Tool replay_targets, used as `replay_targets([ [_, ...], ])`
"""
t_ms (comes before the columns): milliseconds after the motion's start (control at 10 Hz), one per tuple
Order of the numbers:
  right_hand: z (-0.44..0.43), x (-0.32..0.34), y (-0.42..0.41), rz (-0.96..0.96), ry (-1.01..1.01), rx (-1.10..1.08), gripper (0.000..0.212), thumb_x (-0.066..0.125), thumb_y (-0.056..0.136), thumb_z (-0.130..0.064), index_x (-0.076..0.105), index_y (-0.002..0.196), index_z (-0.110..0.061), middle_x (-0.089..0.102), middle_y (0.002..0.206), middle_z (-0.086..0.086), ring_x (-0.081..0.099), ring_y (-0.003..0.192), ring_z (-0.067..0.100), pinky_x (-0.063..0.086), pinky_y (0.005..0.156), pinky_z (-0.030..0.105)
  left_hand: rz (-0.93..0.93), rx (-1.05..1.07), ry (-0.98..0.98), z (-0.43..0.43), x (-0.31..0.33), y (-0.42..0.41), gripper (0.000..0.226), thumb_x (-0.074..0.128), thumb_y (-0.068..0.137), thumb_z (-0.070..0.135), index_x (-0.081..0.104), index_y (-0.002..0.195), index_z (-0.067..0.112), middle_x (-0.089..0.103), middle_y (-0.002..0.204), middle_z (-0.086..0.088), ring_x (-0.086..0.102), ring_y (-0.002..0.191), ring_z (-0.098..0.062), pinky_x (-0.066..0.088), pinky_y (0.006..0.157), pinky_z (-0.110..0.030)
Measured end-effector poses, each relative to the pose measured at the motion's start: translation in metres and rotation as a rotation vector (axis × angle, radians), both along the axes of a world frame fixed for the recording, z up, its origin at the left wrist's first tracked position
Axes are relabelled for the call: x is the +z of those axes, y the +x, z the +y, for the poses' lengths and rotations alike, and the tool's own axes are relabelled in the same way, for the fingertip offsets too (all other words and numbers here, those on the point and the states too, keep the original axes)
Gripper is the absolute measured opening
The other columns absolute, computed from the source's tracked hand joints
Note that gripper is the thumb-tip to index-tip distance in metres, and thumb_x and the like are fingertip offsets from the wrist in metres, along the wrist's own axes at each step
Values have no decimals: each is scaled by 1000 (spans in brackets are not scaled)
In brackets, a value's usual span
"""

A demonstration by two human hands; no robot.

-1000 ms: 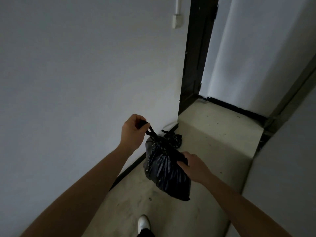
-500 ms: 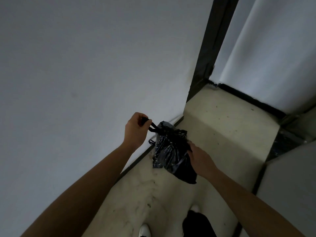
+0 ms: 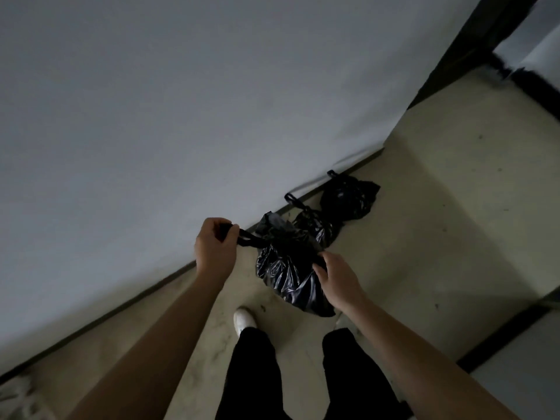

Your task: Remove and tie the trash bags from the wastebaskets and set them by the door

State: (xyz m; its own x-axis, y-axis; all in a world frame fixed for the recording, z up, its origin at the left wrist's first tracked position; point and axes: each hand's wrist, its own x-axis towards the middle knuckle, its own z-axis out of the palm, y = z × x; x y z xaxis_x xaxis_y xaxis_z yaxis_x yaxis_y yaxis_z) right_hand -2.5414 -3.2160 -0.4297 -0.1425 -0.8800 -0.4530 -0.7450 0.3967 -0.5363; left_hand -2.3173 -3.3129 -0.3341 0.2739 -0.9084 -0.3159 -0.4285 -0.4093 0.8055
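Beside the wall [image 3: 151,116], near the door frame [image 3: 472,40], you have lowered the trash bag [image 3: 288,271] next to two tied bags [image 3: 348,198]. Your left hand [image 3: 216,247] grips its handle [image 3: 247,236], your right hand [image 3: 339,280] curls on its side. Probably only setting it down remains.

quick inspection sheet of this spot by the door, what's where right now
surface: beige floor, stained and speckled
job's things: held bag, black, top gathered into a handle; middle bag and far bag, both black, on the floor at the foot of the wall, handle loops sticking up
clutter: nothing seen
hands: left hand grips the held bag's handle; right hand holds its side, fingers curled into the plastic
cables: nothing seen
surroundings: white wall; dark door frame beyond the bags; white shoe below the held bag
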Motion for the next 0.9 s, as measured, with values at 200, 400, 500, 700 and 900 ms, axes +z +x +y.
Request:
replay_targets([
  [200,-15,-171,27,-20,81,-24,30,47,101,-24,56,127,-11,58,119,10,60,103,28,49,85,38,-81,12,95,-27,-173,-1,15,63,92,17,55,87,29,65,81,-1,65,75,-26,54,66,-44],
  [400,-57,-343,48,-43,329,192,27,40,102,-14,60,117,-4,61,104,17,59,93,34,43,74,34,-194,-154,203,-42,-345,17,14,62,91,18,53,86,28,66,82,-5,66,75,-28,52,63,-39],
  [500,-91,-394,40,-16,350,163,32,40,102,-14,59,128,-7,62,124,18,60,112,35,43,82,29,-231,-227,201,-62,-395,19,10,63,89,20,54,90,24,68,85,-6,65,76,-22,43,58,-27],
  [700,-115,-444,22,56,162,-61,33,40,101,-14,60,128,-15,60,123,14,60,110,30,47,94,36,-256,-313,235,-89,-470,17,11,66,88,21,57,93,23,69,90,-2,67,81,-20,51,64,-29],
  [900,-85,-411,-9,41,217,-23,30,44,100,-31,63,119,-21,68,116,7,64,107,28,51,88,36,-295,-513,271,-67,-450,-3,3,59,94,25,62,94,24,67,96,5,65,90,-18,45,77,-27],
])
